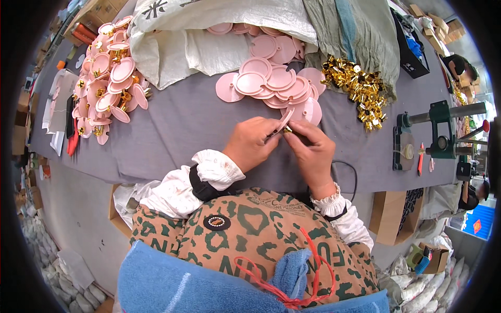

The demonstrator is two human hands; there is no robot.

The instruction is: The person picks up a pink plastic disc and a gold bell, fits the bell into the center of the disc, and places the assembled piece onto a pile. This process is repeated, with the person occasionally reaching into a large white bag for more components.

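Over the grey cloth of the table, my left hand (250,141) pinches a pink disc (286,117) tilted nearly edge-on. My right hand (314,152) is closed on a small gold fitting (287,129) held against or very near the disc; fingers hide whether they are joined. Just beyond my hands lies a pile of flat pink discs (279,78), some with a slot and a small hole. A heap of shiny gold fittings (360,88) sits to their right. At the far left are heaped pink discs with gold parts on them (107,78).
White sacking (172,57) lies along the back, with grey-green sacking (360,31) beside it. A green hand press (442,130) stands at the right edge. A black box (409,52) is at the back right, and a cardboard box (389,216) stands below the table.
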